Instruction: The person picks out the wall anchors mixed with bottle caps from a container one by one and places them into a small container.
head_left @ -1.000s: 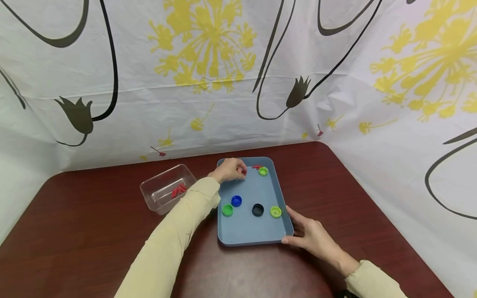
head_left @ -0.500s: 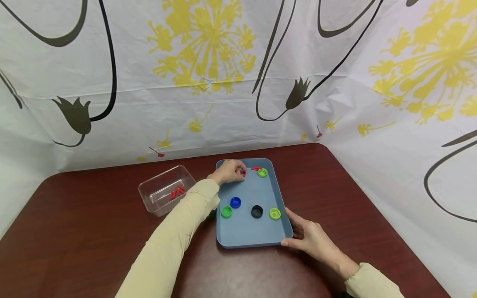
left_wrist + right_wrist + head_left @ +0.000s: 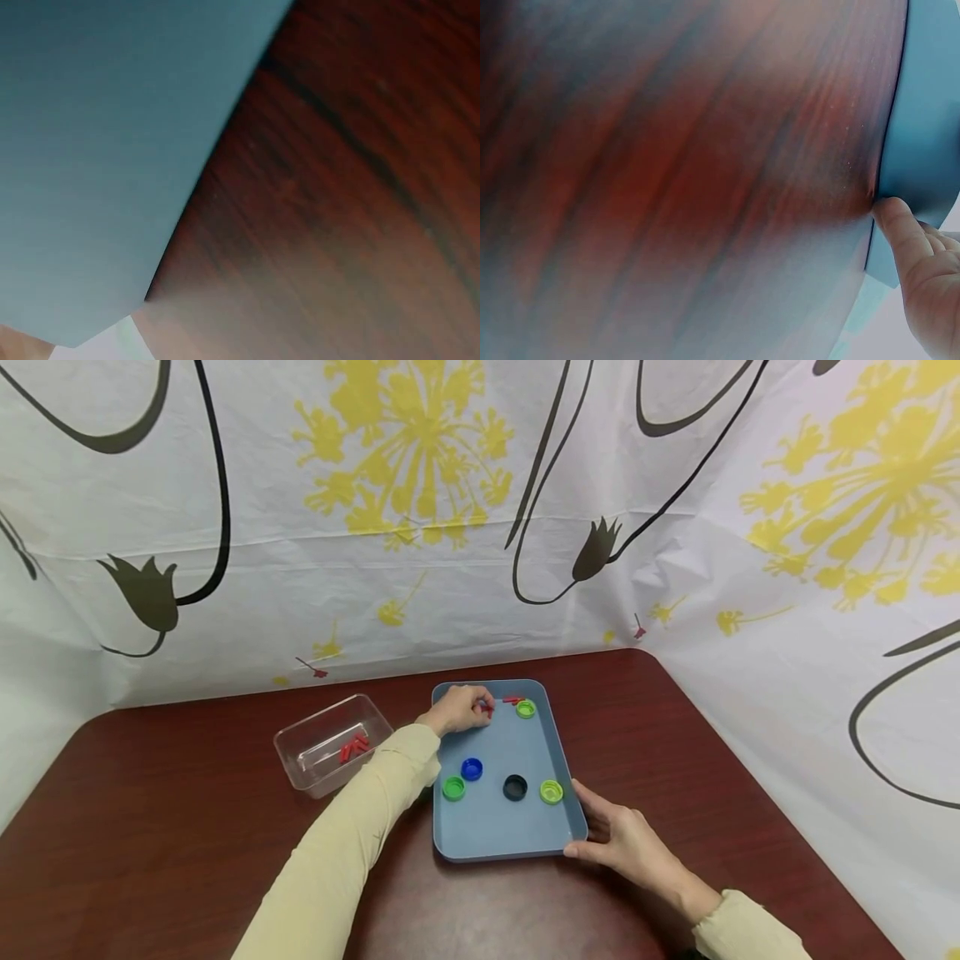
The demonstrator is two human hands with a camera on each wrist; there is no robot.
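My left hand (image 3: pixel 457 710) reaches over the far left part of the blue-grey tray (image 3: pixel 487 842), its fingertips pinching a small red stick-like piece (image 3: pixel 488 711). More red pieces (image 3: pixel 512 700) lie at the tray's far end, beside a yellow-green bottle cap (image 3: pixel 526 709). Nearer on the tray are a blue cap (image 3: pixel 472 769), a green cap (image 3: pixel 453 788), a black cap (image 3: pixel 515 787) and another yellow-green cap (image 3: pixel 551 792). Around the tray's near right corner my right hand (image 3: pixel 636 847) grips, thumb at the front edge and fingers along the side. In the right wrist view, its thumb (image 3: pixel 904 234) presses the tray wall.
A clear plastic box (image 3: pixel 311 739) stands left of the tray, holding several red pieces (image 3: pixel 354 747); my left sleeve (image 3: pixel 360 827) passes over its near right side. The dark red-brown table (image 3: pixel 150 827) ends at a patterned white cloth (image 3: pixel 450 610) behind and to the right.
The head view has shifted slightly. Both hands keep nearly the same place on the tray, with the left fingertips moving only a little around the red piece.
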